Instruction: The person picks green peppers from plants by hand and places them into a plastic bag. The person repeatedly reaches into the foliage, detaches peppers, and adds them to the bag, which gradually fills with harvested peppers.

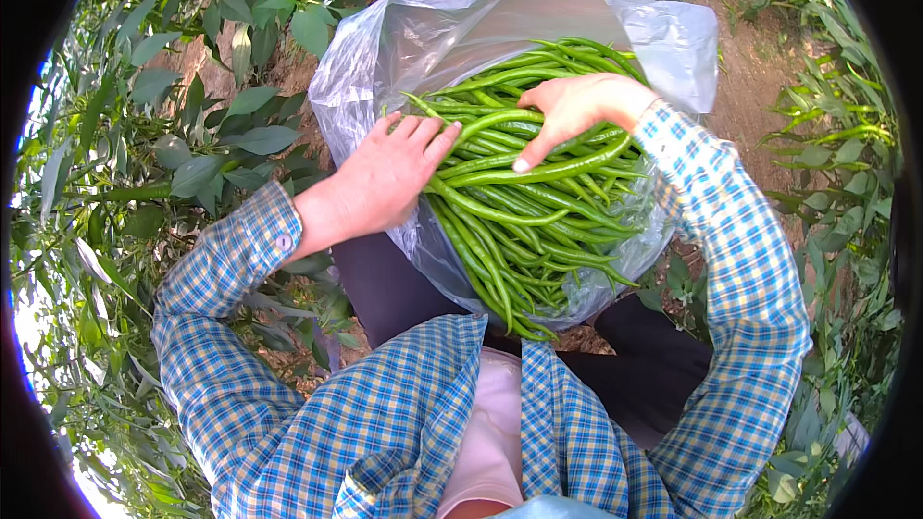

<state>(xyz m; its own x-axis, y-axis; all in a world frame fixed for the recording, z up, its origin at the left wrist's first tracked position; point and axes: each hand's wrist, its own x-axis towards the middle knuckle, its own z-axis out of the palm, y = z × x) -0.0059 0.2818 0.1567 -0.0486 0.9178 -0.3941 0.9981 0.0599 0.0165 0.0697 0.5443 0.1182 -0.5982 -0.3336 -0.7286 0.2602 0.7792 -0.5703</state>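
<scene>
Before me a clear plastic bag [670, 50], its mouth spread wide, holds a heap of long green chili peppers [533, 202]. My left hand [386, 173] lies back-up at the heap's left side, fingertips on the pepper ends. Its palm and thumb are hidden, so I cannot tell whether it grips any. Over the upper right of the heap, my right hand [584, 112] rests with thumb and forefinger spread wide, touching the peppers. Its other fingers are mostly out of sight. Most peppers lie roughly crosswise between the hands; several at the lower left slant down towards my body.
Leafy pepper plants [195, 151] crowd the left side, and more plants [844, 151] bearing green peppers line the right. Bare soil [750, 79] runs between the rows. The bag rests against my dark-trousered leg [389, 281].
</scene>
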